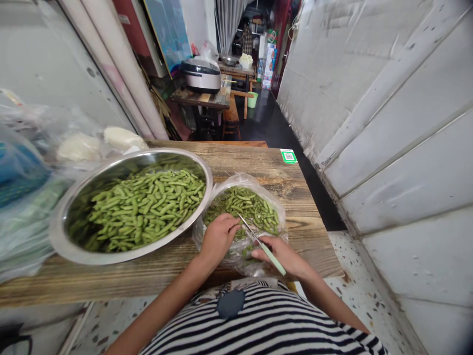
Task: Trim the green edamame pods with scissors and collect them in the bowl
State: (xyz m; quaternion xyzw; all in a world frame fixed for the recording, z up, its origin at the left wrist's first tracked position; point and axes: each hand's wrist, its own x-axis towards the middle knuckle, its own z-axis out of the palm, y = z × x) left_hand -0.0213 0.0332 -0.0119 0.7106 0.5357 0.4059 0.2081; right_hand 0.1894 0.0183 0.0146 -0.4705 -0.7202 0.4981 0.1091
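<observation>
- Clearly, the green-handled scissors (261,245) are gripped in the right hand (286,256), blades pointing at the left hand (218,236). The left fingertips are drawn together just beside the tip; whether they pinch a pod I cannot tell. A slip of the blade could nick a finger, since the two sit so close.
- Green soybean pods (242,197) lie in the clear plastic bag (283,217), right in front of the person, around and under the hands. A low cut could split a bean by catching the wrong pod.
- The bag's loose film bunches near the blades; it could get snipped or snag, letting pods spill toward the near edge of the wooden surface (310,217).
- Left of the bag, the stainless-steel basin (59,231) holds many more pods (148,207). Its rim is close to the bag, so a wide elbow swing could knock it.
- Beyond, the QR-code card (288,156) lies at the far corner; a brush could send it to the floor (310,162).
</observation>
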